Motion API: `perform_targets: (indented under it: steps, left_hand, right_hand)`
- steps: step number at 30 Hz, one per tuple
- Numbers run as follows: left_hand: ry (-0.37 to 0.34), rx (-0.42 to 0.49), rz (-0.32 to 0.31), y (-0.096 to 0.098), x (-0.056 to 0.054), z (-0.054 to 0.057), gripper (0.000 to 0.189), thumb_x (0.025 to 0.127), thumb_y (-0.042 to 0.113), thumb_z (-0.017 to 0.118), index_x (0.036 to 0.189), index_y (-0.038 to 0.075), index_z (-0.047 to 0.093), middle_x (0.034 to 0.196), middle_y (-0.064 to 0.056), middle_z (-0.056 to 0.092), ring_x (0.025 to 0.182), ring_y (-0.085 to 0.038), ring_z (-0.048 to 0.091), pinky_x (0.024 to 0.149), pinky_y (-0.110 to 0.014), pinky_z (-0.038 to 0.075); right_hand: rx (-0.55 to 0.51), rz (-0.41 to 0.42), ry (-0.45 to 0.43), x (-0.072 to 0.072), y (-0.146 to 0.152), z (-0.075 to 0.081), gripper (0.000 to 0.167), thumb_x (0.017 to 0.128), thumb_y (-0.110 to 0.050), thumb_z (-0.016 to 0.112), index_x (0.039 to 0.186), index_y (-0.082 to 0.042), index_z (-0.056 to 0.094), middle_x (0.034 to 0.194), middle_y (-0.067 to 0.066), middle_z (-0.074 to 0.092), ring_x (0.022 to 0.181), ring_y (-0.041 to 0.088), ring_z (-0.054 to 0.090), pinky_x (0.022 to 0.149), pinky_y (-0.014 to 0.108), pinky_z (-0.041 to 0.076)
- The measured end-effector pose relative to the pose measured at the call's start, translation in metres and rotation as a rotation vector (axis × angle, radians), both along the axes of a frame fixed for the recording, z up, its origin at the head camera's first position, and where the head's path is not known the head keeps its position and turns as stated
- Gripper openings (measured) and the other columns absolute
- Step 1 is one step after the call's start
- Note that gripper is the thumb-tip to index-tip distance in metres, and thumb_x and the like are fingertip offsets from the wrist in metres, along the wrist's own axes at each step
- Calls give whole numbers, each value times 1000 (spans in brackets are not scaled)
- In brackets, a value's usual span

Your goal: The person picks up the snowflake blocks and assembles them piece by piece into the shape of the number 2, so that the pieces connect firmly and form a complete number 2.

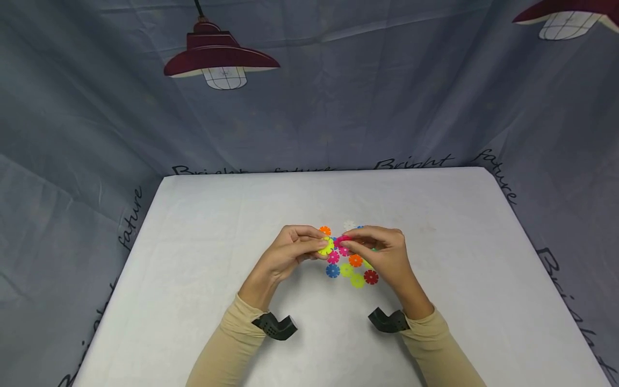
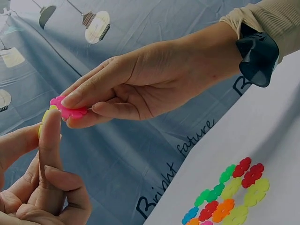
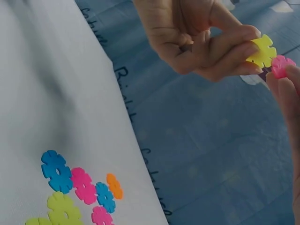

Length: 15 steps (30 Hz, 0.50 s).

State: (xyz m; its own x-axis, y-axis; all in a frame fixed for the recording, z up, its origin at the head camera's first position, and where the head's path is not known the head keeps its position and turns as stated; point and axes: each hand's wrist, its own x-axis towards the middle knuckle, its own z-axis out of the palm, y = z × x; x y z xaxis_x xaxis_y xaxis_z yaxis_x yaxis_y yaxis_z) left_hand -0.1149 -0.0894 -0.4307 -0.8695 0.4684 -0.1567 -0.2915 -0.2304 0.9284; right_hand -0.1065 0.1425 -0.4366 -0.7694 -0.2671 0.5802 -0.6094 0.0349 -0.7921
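Observation:
My left hand [image 1: 295, 247] pinches a yellow snowflake disc [image 3: 264, 50] between thumb and fingers, its notched edge facing right. A pink snowflake disc [image 2: 69, 108] is pinched by my right hand [image 1: 382, 250], thumb on top. Both discs are raised above the table, edge against edge in the left wrist view, the pink one lying roughly crosswise to the yellow. Below the hands, loose snowflake discs lie flat, among them a blue one [image 1: 332, 270], an orange one [image 1: 355, 260] and a red one [image 1: 371, 277]. Part of this group is hidden behind the right hand.
The discs lie on a white-covered table [image 1: 217, 215] with a grey-blue curtain [image 1: 329, 107] behind it and at both sides. Green discs [image 2: 215, 192] show in the left wrist view. Each wrist carries a black camera mount [image 1: 275, 326].

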Motion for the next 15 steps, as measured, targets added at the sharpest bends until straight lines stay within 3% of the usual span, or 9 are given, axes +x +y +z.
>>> perform_targets:
  steps: [4, 8, 12, 15]
  left_hand:
    - [10, 0, -4, 1, 0, -1, 21, 95, -3, 64, 91, 13, 77, 84, 2, 74, 67, -9, 70, 69, -22, 59]
    - [34, -25, 5, 2, 0, -1, 19, 94, -3, 66, 91, 12, 77, 86, 2, 74, 70, -9, 69, 71, -23, 58]
    - [86, -99, 23, 3, 0, -2, 9, 93, -4, 68, 98, -3, 75, 84, 3, 75, 70, -10, 70, 74, -29, 59]
    - [128, -140, 29, 4, 0, -3, 17, 93, -5, 69, 106, -16, 70, 83, 4, 76, 69, -11, 72, 79, -38, 62]
  right_hand:
    - [5, -13, -5, 0, -1, 0, 28, 75, 17, 82, 98, 3, 78, 88, 17, 78, 75, 17, 76, 69, 25, 62]
    - [82, -17, 31, 0, 2, 2, 30, 72, 15, 85, 97, -1, 80, 88, 13, 79, 77, 13, 76, 69, 22, 61]
    - [233, -23, 164, -1, 7, 4, 35, 67, 14, 88, 97, -4, 82, 87, 9, 80, 72, 10, 74, 66, 16, 57]
    - [301, -16, 262, -1, 8, 7, 38, 65, 15, 88, 97, -2, 81, 86, 10, 80, 68, 12, 74, 66, 14, 57]
